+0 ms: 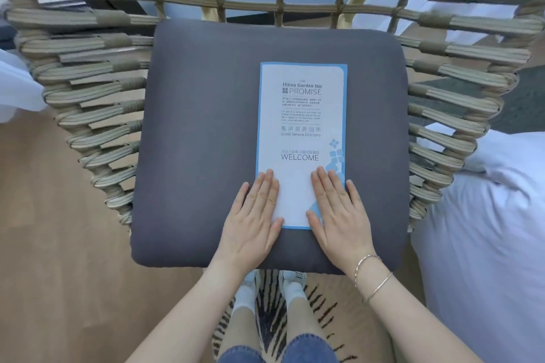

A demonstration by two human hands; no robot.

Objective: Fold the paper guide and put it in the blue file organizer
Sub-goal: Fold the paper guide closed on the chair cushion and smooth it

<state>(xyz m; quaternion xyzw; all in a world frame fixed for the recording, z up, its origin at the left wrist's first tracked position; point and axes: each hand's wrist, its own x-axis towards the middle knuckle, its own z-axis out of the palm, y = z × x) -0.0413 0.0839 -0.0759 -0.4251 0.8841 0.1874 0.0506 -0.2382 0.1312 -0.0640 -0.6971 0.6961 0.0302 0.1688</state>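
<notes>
The paper guide (pixel 300 127) lies flat on a dark grey seat cushion (pixel 200 141), a tall narrow white sheet with a light blue border and printed text reading "PROMISE" and "WELCOME". My left hand (pixel 253 215) rests flat on its lower left corner, fingers together and stretched out. My right hand (pixel 339 212) lies flat on its lower right corner in the same way. Both palms press down on the sheet without gripping it. No blue file organizer is in view.
The cushion sits in a woven rope chair (pixel 97 91) whose sides and back rise around it. White bedding (pixel 486 230) lies at the right. A striped rug (pixel 271 318) and wooden floor are below, with my legs and white shoes.
</notes>
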